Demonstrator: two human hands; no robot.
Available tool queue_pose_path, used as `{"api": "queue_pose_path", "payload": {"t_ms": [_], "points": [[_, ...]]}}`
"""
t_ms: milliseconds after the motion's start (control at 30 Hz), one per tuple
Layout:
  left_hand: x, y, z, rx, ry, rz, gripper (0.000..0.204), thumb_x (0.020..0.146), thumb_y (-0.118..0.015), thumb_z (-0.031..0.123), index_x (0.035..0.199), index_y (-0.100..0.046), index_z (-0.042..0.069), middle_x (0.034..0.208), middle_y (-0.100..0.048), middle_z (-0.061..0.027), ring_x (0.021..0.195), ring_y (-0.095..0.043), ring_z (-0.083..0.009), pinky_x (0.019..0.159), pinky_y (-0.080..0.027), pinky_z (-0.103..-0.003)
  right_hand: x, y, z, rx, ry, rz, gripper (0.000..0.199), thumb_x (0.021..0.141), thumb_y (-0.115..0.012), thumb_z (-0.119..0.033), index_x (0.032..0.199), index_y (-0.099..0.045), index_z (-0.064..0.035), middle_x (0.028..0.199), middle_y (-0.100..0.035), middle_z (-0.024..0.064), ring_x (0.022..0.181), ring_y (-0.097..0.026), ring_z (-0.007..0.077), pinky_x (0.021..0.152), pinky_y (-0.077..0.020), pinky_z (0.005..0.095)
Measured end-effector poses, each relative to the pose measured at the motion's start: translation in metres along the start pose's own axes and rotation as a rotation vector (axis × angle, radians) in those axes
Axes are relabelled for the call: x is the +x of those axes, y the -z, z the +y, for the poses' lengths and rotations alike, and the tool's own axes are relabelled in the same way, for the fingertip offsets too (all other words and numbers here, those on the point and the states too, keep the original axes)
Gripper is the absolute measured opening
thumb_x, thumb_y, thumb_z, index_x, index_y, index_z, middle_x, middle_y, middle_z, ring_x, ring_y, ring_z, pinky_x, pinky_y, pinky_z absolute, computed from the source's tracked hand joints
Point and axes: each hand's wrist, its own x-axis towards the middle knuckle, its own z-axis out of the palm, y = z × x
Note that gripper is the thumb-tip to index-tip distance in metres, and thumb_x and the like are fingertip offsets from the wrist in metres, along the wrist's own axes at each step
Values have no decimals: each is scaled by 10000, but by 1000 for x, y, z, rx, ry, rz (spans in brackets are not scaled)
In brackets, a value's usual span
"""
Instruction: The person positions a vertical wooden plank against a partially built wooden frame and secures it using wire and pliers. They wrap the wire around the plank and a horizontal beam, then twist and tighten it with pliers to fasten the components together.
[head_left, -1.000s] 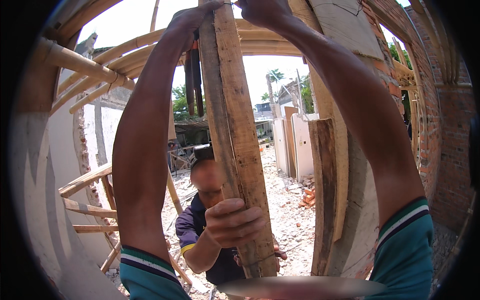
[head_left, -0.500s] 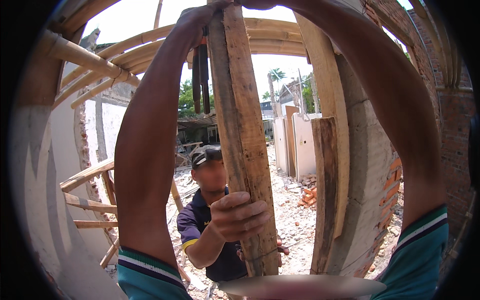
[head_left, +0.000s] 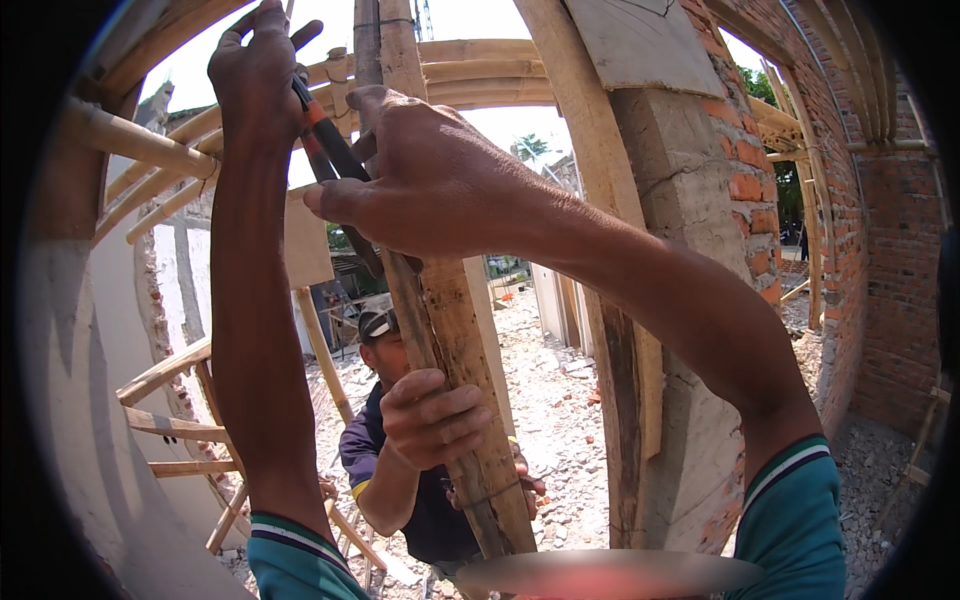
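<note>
A pair of dark pliers with orange on the handles (head_left: 322, 125) slants between my two raised hands. My left hand (head_left: 258, 85) is at the upper end, thumb out and other fingers partly curled; its hold is partly hidden. My right hand (head_left: 440, 175) bends round the handles, its thumb across them, just in front of an upright wooden post (head_left: 455, 325). Thin wire circles the post near its top and lower down. Below my hands, a co-worker's hand (head_left: 435, 415) grips the post.
The co-worker in a dark shirt (head_left: 415, 500) stands behind the post. To the right rise a timber plank (head_left: 590, 130) and a concrete column (head_left: 690, 190) edged with brick. Bamboo poles (head_left: 480, 75) cross overhead. Rubble (head_left: 560, 440) covers the ground beyond.
My hands have come down from the post's top. The left moved leftward with the pliers, and the right came across to their handles. The post now appears farther left and more tilted.
</note>
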Motion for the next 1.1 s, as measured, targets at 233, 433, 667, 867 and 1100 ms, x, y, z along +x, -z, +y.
{"api": "queue_pose_path", "payload": {"t_ms": [233, 433, 667, 867, 1100], "points": [[-50, -66, 53, -105, -41, -178, 533, 1035, -620, 456, 1318, -566, 7, 1212, -658, -139, 946, -659, -205, 685, -530, -320, -6, -1, 3, 456, -296, 128, 456, 1001, -652, -487, 1014, -688, -33, 698, -664, 52, 547, -579, 111, 533, -420, 282], [7, -51, 21, 566, -359, -599, 619, 1001, -645, 438, 1364, -571, -57, 1338, -660, -210, 1177, -666, -328, 1040, -507, -450, -50, 54, 33, 607, -387, -36, 333, 1033, -625, -337, 1148, -691, -31, 757, -695, 35, 558, -532, 46, 505, -351, 241], [61, -51, -92, 1079, -1516, -616, 311, 941, -739, 181, 1233, -657, 117, 1238, -722, -68, 1017, -742, -226, 733, -596, -321, -32, 104, 85, -313, -453, 70, 244, 1018, -608, -191, 1146, -653, 12, 876, -703, 79, 680, -645, 169, 631, -509, 372], [58, -56, -94, 1089, -1036, -549, 158, 947, -603, 146, 1052, -695, 71, 942, -702, -143, 873, -704, -370, 778, -586, -465, 18, 142, 114, -1345, 228, 441, 177, 922, -710, -120, 1008, -672, 29, 737, -672, 115, 697, -705, 268, 739, -583, 422], [61, -59, -69, 881, -838, -512, 212, 959, -616, 244, 957, -750, 80, 865, -732, -137, 794, -719, -345, 723, -578, -451, 80, 134, 94, -1218, -132, 332, 646, 1033, -544, -176, 1606, -262, -85, 1585, -354, 191, 1438, -428, 453, 1121, -215, 836]]}}
